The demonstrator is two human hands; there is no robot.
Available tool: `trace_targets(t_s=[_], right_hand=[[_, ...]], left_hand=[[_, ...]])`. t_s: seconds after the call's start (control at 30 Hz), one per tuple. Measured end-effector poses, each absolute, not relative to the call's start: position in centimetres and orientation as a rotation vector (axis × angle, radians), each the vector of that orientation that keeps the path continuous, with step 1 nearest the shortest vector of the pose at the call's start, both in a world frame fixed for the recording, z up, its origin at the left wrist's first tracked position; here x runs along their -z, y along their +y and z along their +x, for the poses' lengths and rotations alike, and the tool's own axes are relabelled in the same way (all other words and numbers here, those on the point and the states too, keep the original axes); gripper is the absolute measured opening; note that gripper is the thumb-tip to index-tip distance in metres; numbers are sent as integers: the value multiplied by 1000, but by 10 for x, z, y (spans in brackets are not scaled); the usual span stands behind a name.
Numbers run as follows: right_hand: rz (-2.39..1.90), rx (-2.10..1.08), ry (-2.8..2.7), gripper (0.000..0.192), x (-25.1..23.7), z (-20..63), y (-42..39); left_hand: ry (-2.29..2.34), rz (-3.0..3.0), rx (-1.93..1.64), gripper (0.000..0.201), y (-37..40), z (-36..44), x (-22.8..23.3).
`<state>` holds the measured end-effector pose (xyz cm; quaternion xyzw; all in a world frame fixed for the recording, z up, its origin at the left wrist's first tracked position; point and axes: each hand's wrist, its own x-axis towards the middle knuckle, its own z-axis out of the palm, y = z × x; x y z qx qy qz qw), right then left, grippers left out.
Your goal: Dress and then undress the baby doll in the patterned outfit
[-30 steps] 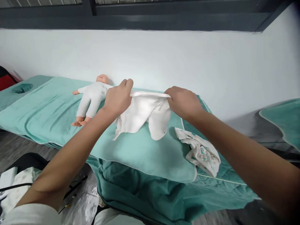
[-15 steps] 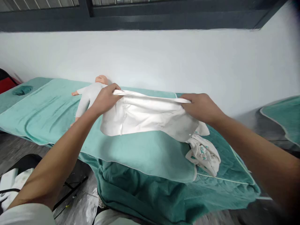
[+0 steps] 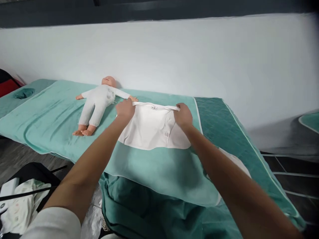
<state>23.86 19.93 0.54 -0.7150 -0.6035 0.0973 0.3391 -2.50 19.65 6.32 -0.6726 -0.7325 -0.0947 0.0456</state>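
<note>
— Where's the white baby shirt (image 3: 153, 129)?

— Flat on the teal towel (image 3: 154, 167), just right of the baby doll (image 3: 98, 101); neck edge with its label toward the wall, hem toward the person; its long axis runs left to right.

— The grip?

— The left hand (image 3: 125, 109) pinches one shoulder corner; the right hand (image 3: 183, 115) pinches the other; both closed on cloth.

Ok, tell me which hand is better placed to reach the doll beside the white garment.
Left. The left hand grips the white garment at the corner nearest the doll, close to its outstretched arm. The right hand grips the far corner, with the whole garment between it and the doll.
</note>
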Motion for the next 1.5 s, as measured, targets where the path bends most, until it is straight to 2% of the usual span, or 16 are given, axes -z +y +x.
trace_targets(t_s=[0.1, 0.2, 0.37, 0.63, 0.83, 1.03, 1.17, 1.3, 1.37, 1.5], right_hand=[[-1604, 22, -1683, 49, 17, 200, 185], [-1434, -57, -1806, 50, 38, 164, 172], [-1884, -140, -1867, 42, 50, 157, 181], [-2061, 100, -1901, 57, 29, 175, 183], [-2006, 105, -2164, 65, 31, 202, 216], [-1817, 49, -2225, 52, 47, 219, 226], [-1520, 17, -2075, 39, 49, 224, 214], [-1379, 22, -1917, 28, 45, 241, 191], [-1386, 79, -1994, 33, 42, 252, 174], [-1441, 145, -2231, 47, 40, 266, 146]], left_hand=[[-1992, -2110, 474, 38, 185, 1, -32], [-1836, -2387, 548, 36, 171, 21, 1], [-2100, -2311, 510, 40, 184, 16, 34], [-2158, -2238, 533, 56, 197, 22, 18], [-2211, -2229, 426, 60, 229, 28, 26], [-2112, -2297, 374, 59, 249, 19, 45], [-2000, -2335, 471, 55, 231, 18, 45], [-1677, -2550, 575, 40, 194, 17, 36], [-1519, -2673, 607, 36, 172, 16, 32], [-1386, -2758, 570, 45, 138, 13, 27]])
